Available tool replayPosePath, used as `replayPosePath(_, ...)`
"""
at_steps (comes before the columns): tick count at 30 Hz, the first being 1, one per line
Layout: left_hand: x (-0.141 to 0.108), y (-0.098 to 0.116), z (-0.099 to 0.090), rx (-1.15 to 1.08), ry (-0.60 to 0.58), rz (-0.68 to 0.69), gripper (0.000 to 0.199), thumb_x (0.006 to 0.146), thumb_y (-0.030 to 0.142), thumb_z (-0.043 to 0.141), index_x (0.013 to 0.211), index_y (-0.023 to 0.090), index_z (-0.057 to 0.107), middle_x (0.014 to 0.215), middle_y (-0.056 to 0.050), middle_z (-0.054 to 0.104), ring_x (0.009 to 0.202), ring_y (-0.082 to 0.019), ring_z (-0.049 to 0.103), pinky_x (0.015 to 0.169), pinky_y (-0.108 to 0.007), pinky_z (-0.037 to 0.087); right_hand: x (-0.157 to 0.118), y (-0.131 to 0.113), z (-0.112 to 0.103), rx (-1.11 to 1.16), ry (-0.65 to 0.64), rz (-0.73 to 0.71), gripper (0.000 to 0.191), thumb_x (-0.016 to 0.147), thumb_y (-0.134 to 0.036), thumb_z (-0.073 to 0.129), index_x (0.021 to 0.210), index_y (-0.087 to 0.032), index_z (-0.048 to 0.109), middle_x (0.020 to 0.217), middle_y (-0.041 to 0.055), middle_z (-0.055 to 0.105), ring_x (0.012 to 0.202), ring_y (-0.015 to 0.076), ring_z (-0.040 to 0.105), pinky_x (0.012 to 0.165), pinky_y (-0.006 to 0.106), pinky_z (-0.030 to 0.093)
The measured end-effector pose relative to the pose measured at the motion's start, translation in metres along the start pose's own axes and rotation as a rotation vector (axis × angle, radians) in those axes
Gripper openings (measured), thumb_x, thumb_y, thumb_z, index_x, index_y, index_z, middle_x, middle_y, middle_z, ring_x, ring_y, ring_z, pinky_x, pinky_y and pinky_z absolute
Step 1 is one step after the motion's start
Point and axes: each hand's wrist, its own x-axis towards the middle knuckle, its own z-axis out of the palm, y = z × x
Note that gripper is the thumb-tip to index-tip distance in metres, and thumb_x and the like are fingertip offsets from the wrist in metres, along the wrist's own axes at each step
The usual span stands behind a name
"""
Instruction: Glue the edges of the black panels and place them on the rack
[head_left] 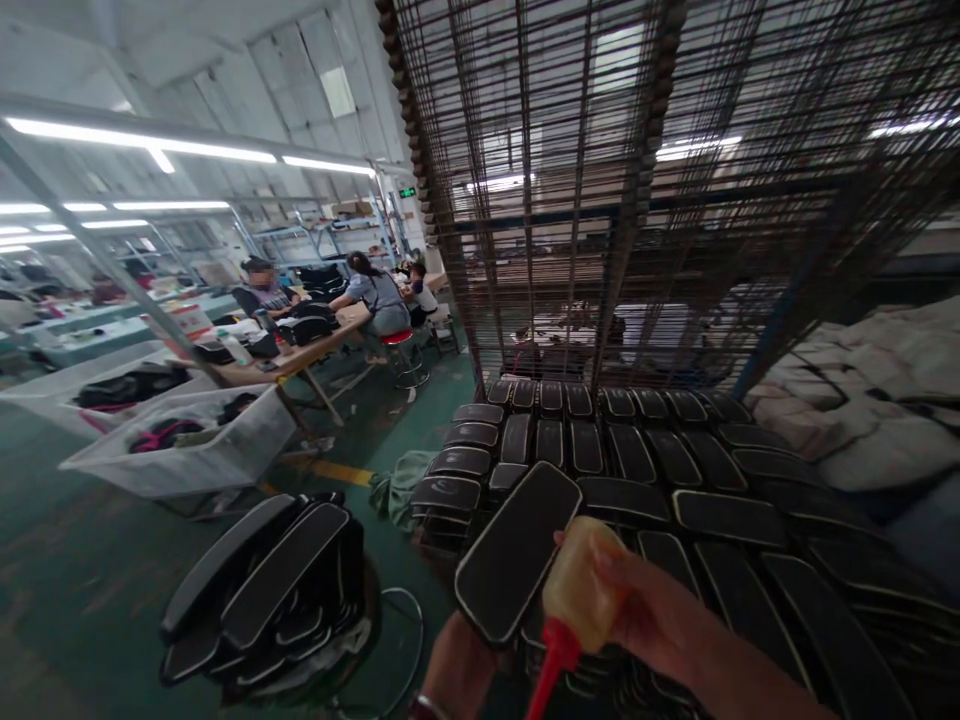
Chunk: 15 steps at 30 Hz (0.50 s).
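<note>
- Low in the middle of the view, a black panel (517, 555) with a pale edge, held up and tilted, broad face in view.
- Reaching forward from the left hand (461, 665) and to the left of the right hand (652, 610); long axis slanting from near left to far right.
- Left hand nearer, clamped on the panel's near end, fingers mostly hidden beneath; exact spread impossible to tell.
- Right hand curled round a yellowish bottle (589, 580), beside the panel's right edge; red nozzle (559, 650) aimed down and back toward the body. Contact between bottle and panel not clear.
- Hands apart from each other.
- Beneath and beyond, rows of similar panels (634, 455), laid close together.
- Off to the left, a pile of panels (285, 580); farther ahead, a green cloth (405, 485).
- Beyond the rows, a tall wire rack (570, 190).
</note>
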Motion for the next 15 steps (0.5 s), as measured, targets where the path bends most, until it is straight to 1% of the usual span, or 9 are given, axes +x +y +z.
replayPosePath(2,-0.006,0.040,0.005,0.069,-0.046,-0.012,0.014,0.094,0.019,0.071,0.100,0.016,0.083,0.080,-0.012,0.085,0.079,-0.030,0.085,0.074,-0.038,0.067,-0.004,-0.015,-0.001,-0.069,-0.042,0.064,0.061,0.073,-0.041,0.104,0.123,-0.016,0.079,0.107,0.0124,0.081,0.091,0.0273,0.078,0.079,0.037,0.065)
replayPosePath(4,-0.014,0.076,0.024,0.258,-0.192,-0.085,0.030,0.101,0.036,0.068,0.099,0.010,0.082,0.089,-0.018,0.085,0.082,-0.031,0.085,0.079,-0.039,0.067,-0.007,-0.027,0.000,-0.137,-0.090,0.095,0.055,0.076,-0.040,0.101,0.120,-0.016,0.078,0.105,0.0114,0.081,0.088,0.0262,0.078,0.079,0.037,0.065)
replayPosePath(5,-0.018,0.091,0.037,0.344,-0.247,-0.104,0.034,0.102,0.038,0.066,0.098,0.008,0.082,0.090,-0.020,0.085,0.080,-0.030,0.084,0.076,-0.037,0.066,-0.008,-0.031,0.002,-0.171,-0.111,0.105,0.052,0.077,-0.039,0.101,0.118,-0.017,0.077,0.102,0.0107,0.080,0.085,0.0252,0.078,0.077,0.036,0.065)
replayPosePath(7,-0.024,0.110,0.063,0.490,-0.299,-0.109,0.031,0.103,0.033,0.064,0.095,0.008,0.081,0.087,-0.020,0.084,0.071,-0.026,0.082,0.066,-0.033,0.064,-0.008,-0.035,0.006,-0.235,-0.134,0.118,0.049,0.077,-0.038,0.100,0.114,-0.017,0.077,0.099,0.0090,0.079,0.080,0.0222,0.076,0.074,0.033,0.064)
replayPosePath(8,-0.025,0.114,0.074,0.515,-0.314,-0.119,0.024,0.101,0.027,0.067,0.095,0.008,0.081,0.087,-0.020,0.084,0.068,-0.025,0.080,0.062,-0.031,0.063,-0.007,-0.036,0.008,-0.263,-0.138,0.119,0.049,0.076,-0.039,0.100,0.112,-0.016,0.077,0.097,0.0082,0.079,0.077,0.0205,0.075,0.072,0.031,0.063)
replayPosePath(10,-0.024,0.115,0.093,0.536,-0.333,-0.147,0.008,0.092,0.012,0.076,0.098,0.008,0.081,0.085,-0.018,0.084,0.064,-0.024,0.079,0.057,-0.029,0.061,-0.005,-0.037,0.010,-0.308,-0.140,0.121,0.052,0.072,-0.042,0.102,0.110,-0.016,0.077,0.093,0.0068,0.077,0.073,0.0182,0.072,0.066,0.026,0.061)
replayPosePath(11,-0.023,0.112,0.100,0.538,-0.344,-0.168,0.016,0.086,0.004,0.078,0.101,0.009,0.081,0.086,-0.017,0.084,0.064,-0.025,0.080,0.057,-0.029,0.061,-0.003,-0.036,0.010,-0.321,-0.141,0.121,0.054,0.070,-0.043,0.103,0.109,-0.016,0.077,0.092,0.0063,0.077,0.073,0.0180,0.071,0.063,0.025,0.059)
replayPosePath(12,-0.021,0.108,0.107,0.543,-0.350,-0.187,0.028,0.081,-0.003,0.079,0.105,0.010,0.081,0.088,-0.017,0.085,0.064,-0.026,0.081,0.057,-0.030,0.062,-0.002,-0.036,0.010,-0.327,-0.138,0.120,0.056,0.068,-0.044,0.104,0.109,-0.016,0.077,0.092,0.0058,0.076,0.074,0.0180,0.071,0.062,0.024,0.059)
replayPosePath(15,-0.019,0.095,0.122,0.512,-0.319,-0.218,0.056,0.070,-0.018,0.075,0.117,0.011,0.081,0.090,-0.016,0.086,0.064,-0.030,0.082,0.057,-0.034,0.065,0.000,-0.036,0.007,-0.305,-0.108,0.085,0.059,0.064,-0.044,0.106,0.107,-0.016,0.077,0.093,0.0051,0.076,0.078,0.0186,0.072,0.068,0.026,0.061)
